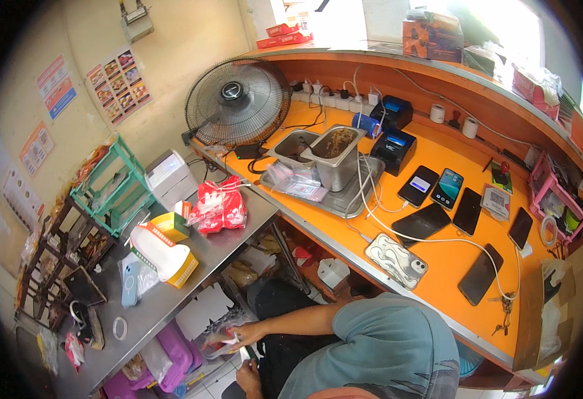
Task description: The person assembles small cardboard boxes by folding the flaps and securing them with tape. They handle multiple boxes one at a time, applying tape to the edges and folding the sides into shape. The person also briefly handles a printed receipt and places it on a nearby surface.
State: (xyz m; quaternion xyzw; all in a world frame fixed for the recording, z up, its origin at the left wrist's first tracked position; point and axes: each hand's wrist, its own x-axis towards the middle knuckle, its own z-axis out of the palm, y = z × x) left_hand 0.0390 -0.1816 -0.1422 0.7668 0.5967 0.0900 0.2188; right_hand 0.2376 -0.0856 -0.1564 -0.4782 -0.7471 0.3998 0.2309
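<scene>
My right hand [243,336] reaches leftward past my dark trousers, low beside the metal table. Its fingers are closed on a clear plastic bag [220,338] with something pale and reddish in it. Below, near the picture's lower edge, my left hand [248,380] is curled. A small white and dark-green object [246,357] sticks up from it, too small to name. Behind my right hand, a white sheet with a jagged dark edge [205,309] lies under the table.
A metal table [165,312] on the left bears yellow boxes [184,266], a red-and-white bag [218,206] and a label printer [170,176]. Several phones [479,274], steel containers [337,156] and a fan [238,100] stand on the orange counter [345,229]. Purple bins [172,356] sit below.
</scene>
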